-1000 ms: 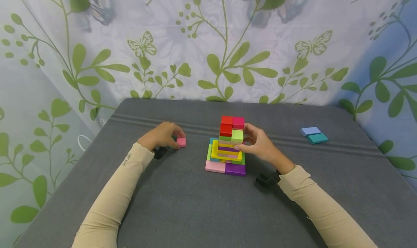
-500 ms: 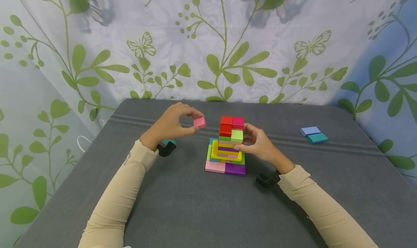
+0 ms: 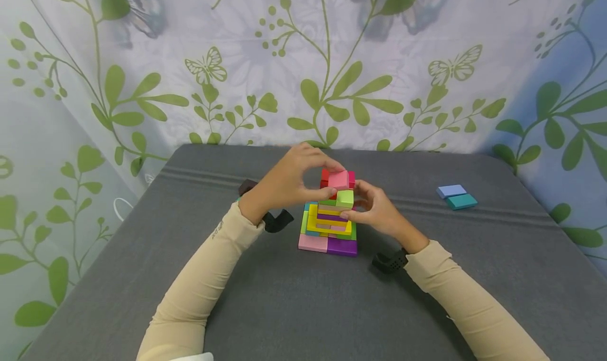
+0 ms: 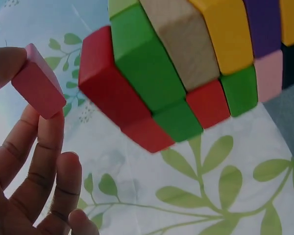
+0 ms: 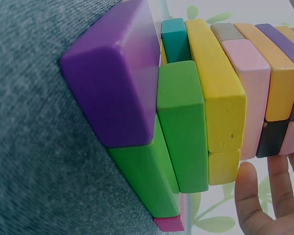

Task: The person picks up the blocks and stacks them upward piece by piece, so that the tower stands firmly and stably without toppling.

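Observation:
My left hand [image 3: 290,181] pinches a small pink block [image 3: 339,181] between thumb and fingertips, close to the top of the block tower [image 3: 332,209]. In the left wrist view a gap shows between that pink block [image 4: 39,84] and the tower's red top block [image 4: 108,78]. Thumb in front and fingers behind, my right hand [image 3: 379,209] holds the tower's right side at mid-height. Fingertips of the right hand [image 5: 264,208] touch the tower's back in the right wrist view. The many-coloured tower stands upright on a wider base.
A light blue block [image 3: 451,191] and a teal block [image 3: 462,201] lie together at the right on the grey table [image 3: 303,303]. A floral curtain [image 3: 265,60] hangs behind the table. Black bands are on both wrists.
My left hand has picked up the pink block from the table at the left and carried it up and right to the tower's top. The right hand has stayed in place.

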Demonstrator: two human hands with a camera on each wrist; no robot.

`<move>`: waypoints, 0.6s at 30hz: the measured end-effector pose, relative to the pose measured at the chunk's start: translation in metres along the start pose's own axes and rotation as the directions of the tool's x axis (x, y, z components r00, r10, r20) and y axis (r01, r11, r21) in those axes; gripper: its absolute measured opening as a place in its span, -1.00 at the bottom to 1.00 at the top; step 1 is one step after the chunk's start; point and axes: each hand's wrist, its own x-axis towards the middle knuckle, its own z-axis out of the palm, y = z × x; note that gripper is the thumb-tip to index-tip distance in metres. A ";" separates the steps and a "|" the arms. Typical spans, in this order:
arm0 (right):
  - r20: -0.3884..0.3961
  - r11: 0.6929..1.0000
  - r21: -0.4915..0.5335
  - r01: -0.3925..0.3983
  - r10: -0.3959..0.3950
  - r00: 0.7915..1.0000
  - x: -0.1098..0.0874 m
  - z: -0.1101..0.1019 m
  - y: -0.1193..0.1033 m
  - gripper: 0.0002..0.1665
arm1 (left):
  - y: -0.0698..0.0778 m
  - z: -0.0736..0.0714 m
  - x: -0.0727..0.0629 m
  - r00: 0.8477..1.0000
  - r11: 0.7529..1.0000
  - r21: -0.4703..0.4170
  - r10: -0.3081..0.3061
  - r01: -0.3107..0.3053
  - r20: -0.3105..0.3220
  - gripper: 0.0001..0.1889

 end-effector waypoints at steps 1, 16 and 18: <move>0.001 1.000 0.001 0.002 -0.002 1.000 0.000 0.000 0.000 -0.22 | 0.001 0.003 0.002 1.000 1.000 0.015 0.005 -0.005 0.004 -0.63; 0.016 1.000 0.010 0.011 -0.011 1.000 0.000 -0.001 0.001 -0.29 | 0.000 0.024 0.009 0.998 0.964 0.258 0.055 -0.064 0.042 -0.67; 0.014 1.000 0.008 0.008 -0.008 1.000 0.001 -0.001 0.001 -0.28 | -0.001 0.025 0.008 0.997 0.957 0.280 0.059 -0.069 0.043 -0.67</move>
